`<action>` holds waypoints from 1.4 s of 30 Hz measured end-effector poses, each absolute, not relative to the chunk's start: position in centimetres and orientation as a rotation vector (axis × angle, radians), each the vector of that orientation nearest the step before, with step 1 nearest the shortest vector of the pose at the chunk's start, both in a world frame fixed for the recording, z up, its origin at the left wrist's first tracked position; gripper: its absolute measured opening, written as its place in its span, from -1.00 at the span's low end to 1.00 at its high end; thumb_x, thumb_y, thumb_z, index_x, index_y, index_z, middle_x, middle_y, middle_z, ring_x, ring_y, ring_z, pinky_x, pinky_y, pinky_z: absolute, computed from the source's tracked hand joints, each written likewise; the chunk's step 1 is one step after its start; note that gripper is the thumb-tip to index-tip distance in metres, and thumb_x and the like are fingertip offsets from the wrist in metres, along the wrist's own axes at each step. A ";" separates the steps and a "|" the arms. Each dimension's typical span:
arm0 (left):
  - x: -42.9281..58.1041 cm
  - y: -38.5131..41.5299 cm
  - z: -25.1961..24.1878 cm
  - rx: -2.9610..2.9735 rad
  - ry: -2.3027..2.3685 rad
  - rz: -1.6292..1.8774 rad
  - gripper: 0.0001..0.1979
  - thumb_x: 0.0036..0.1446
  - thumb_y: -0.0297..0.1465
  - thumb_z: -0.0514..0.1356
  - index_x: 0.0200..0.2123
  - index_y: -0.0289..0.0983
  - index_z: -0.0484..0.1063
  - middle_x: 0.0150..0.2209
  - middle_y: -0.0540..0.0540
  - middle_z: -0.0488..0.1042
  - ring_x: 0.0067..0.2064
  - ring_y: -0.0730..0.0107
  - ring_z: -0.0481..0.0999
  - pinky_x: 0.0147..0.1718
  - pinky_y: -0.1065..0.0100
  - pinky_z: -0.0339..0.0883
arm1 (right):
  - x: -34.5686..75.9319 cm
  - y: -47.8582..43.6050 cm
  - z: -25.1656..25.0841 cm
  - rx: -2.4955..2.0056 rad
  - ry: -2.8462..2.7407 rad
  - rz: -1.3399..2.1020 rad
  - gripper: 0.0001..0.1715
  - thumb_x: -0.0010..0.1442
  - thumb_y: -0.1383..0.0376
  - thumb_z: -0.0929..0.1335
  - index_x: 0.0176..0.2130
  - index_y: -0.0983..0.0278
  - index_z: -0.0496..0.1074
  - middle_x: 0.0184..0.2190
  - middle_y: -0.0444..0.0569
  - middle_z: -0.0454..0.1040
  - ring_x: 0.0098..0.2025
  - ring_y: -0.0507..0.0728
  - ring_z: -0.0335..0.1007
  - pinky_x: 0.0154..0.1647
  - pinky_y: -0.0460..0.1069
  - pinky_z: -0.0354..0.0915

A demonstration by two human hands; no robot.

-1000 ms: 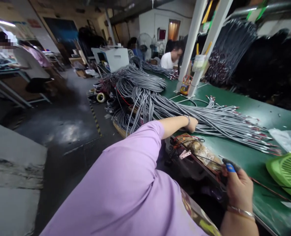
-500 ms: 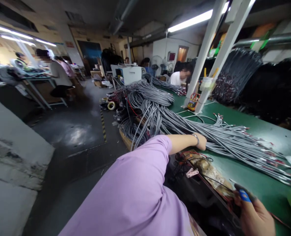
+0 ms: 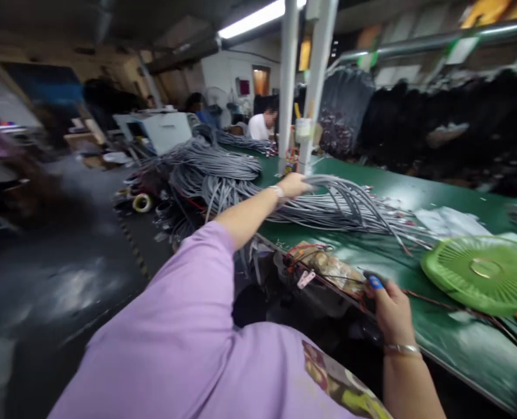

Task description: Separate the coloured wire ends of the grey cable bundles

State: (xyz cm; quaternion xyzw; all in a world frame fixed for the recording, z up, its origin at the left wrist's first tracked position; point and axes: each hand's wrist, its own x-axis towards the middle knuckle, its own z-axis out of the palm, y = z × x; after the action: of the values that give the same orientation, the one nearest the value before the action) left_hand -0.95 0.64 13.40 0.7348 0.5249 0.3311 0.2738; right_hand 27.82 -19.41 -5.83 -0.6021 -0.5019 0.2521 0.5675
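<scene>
Stretched out to the far side, my left hand is closed around several grey cables, which arch up and to the right above the heap. Under it lies a long bundle of grey cables with bared, coloured ends at the right. My right hand is at the table's near edge with its fingers curled together. Dark material and a blue band show at its fingertips; what it holds cannot be made out. Just left of it are a plastic-wrapped brown bundle and a pink clip.
A green plastic basket sits at the right on the green table. White posts rise from the table behind the cables. A person in white is at the far side. Cable coils, among them a yellow one, lie at the left.
The view has swung right, bringing the green basket into sight. My left hand has risen from the pile with several grey cables lifted in it. My right hand stays by the wrapped bundle.
</scene>
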 end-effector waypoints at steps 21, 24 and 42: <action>-9.5 -13.0 2.6 2.373 1.595 1.021 -0.79 -0.01 -0.15 0.17 -0.41 -0.15 0.34 -0.50 -0.03 0.44 -0.37 0.22 0.51 -0.26 0.24 0.41 | 7.5 -13.7 6.6 -0.573 -0.521 1.581 -0.52 0.03 0.03 0.56 -0.20 0.22 0.40 -0.25 -0.02 0.61 -0.20 0.13 0.56 -0.19 0.02 0.44; -11.8 -14.5 0.4 2.499 1.692 0.804 -0.76 0.03 -0.10 0.13 -0.37 -0.12 0.38 -0.39 -0.16 0.53 -0.22 0.05 0.59 -0.10 0.12 0.46 | 6.6 -14.1 7.5 -0.463 -0.269 1.591 -0.67 0.13 0.10 0.52 -0.25 0.24 0.44 -0.25 -0.06 0.60 -0.21 0.12 0.56 -0.10 0.06 0.44; -8.4 -18.4 2.7 1.808 0.551 0.227 -0.06 -0.38 -0.02 0.49 0.13 -0.27 0.48 0.08 -0.34 0.54 0.20 -0.17 0.46 0.07 0.09 0.41 | 9.8 -24.7 -3.6 -0.664 -1.700 1.716 -0.42 0.06 -0.17 0.46 -0.54 0.27 0.44 -0.60 -0.12 0.43 -0.51 0.04 0.31 -0.33 0.01 0.36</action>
State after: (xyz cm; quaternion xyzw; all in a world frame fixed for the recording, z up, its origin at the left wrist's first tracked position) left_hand -8.45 -18.38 2.72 0.7736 0.2358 0.0970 0.5802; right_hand 9.76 -24.68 -3.60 -0.2517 -0.6445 0.6505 0.3132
